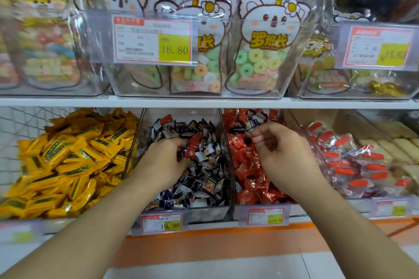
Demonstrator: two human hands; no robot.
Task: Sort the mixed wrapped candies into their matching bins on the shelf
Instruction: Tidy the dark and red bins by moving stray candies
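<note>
our left hand [166,161] digs into the clear bin of dark blue wrapped candies [204,179], fingers curled around a small red wrapped candy [192,153] among them. our right hand [280,149] hovers over the neighbouring clear bin of red wrapped candies [251,179] to the right, fingertips [257,138] narrowly pinched; we cannot tell what they hold.

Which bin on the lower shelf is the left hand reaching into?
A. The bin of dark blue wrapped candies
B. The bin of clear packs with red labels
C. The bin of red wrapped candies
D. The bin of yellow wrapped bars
A: the left hand lies in the dark blue candy bin, fingers curled round wrappers there.
</note>
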